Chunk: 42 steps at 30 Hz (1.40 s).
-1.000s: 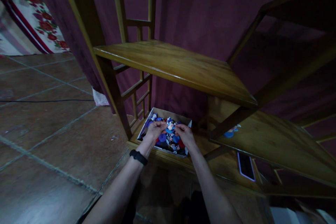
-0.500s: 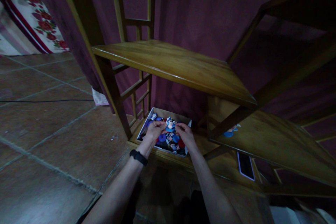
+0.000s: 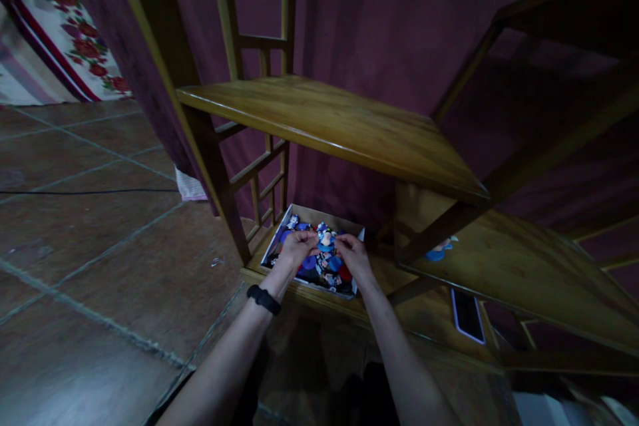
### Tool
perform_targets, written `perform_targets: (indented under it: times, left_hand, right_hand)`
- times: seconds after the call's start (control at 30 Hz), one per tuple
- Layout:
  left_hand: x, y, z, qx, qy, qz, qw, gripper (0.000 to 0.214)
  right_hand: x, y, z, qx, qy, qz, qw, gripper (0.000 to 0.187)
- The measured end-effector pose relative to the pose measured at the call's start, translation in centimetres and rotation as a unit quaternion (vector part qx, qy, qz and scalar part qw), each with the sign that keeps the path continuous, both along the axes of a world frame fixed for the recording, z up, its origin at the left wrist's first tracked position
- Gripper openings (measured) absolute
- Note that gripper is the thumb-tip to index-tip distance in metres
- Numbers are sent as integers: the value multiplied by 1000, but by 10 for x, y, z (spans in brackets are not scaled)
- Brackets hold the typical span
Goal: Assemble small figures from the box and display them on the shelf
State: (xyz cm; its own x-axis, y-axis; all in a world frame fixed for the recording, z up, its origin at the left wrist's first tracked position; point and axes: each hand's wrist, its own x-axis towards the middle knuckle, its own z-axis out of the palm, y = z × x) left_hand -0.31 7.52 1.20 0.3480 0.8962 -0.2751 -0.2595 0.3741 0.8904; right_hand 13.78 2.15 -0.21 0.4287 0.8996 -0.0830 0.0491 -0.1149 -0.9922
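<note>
A small figurine (image 3: 326, 239) in blue and white is held between my two hands, above a shallow cardboard box. My left hand (image 3: 298, 247), with a black band on its wrist, pinches the figurine's left side. On its right side the fingertips of my right hand (image 3: 351, 251) are closed. The box (image 3: 339, 214) sits on the lowest shelf and holds several small figures and round pieces in blue, purple, red and black. Fine details of the figurine are too small to make out.
A wooden shelf board (image 3: 319, 116) overhangs the box. Another blue figurine (image 3: 438, 251) stands on the shelf to the right. A phone (image 3: 468, 315) lies on the low board. Tiled floor (image 3: 100, 266) spreads at left, crossed by a black cable (image 3: 90, 192).
The figurine and the fingers around it have shifted very slightly to the right. Everything else looks the same.
</note>
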Motion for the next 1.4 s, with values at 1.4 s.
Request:
perform_targets:
  times: [1.4]
  left_hand:
    - [2,0,-3,69,38,-5,997,32]
  right_hand:
    - [0,0,2,-13,-42,22,999,27]
